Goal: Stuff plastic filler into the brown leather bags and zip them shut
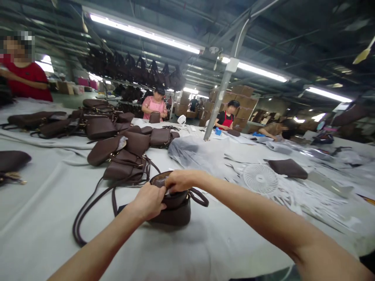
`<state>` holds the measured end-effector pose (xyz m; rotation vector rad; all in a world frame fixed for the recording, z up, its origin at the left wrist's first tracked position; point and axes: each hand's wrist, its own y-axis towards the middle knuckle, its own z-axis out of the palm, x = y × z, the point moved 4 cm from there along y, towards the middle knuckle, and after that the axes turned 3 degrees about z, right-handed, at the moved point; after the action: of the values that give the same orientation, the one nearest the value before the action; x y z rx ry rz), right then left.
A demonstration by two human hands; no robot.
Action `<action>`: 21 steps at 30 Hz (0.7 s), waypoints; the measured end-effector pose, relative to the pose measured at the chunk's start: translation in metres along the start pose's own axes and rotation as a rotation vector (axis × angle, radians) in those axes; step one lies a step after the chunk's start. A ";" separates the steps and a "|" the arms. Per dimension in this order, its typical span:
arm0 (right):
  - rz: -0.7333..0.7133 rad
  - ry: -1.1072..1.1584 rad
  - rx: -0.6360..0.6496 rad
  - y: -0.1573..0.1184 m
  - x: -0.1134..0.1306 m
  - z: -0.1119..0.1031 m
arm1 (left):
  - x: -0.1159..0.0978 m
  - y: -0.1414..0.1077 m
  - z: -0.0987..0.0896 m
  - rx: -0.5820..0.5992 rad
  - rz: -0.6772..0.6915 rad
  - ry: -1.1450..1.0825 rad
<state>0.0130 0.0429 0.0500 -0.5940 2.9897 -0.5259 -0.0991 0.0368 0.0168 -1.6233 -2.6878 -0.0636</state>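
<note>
A dark brown handbag [175,214] stands upright on the white-covered table in front of me, its top opened and its patterned lining partly showing. My left hand [149,201] is closed on the near left rim of the bag, thumb on top. At the opening, my right hand [179,181] has its fingers curled down into the bag; what they pinch is hidden. Greyish, shiny material [159,182] shows inside the mouth. A long brown strap [80,218] loops out on the table to the left, and a short loop [199,198] sticks out on the right.
Brown handbags [101,128] lie piled at the left and beyond my hands. A clear plastic sheet [187,152], a white round fan [260,178] and a brown pouch [288,168] lie to the right. A metal post [219,103] rises from the table. Several co-workers sit or stand around it.
</note>
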 end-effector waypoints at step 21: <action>0.179 0.029 -0.649 -0.046 -0.009 -0.015 | 0.013 0.025 -0.006 -0.491 -0.285 -0.116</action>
<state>0.0368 0.0108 0.0791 -0.3277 3.1637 0.4724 -0.0835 0.0595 0.0240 -1.3368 -3.1537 -0.7008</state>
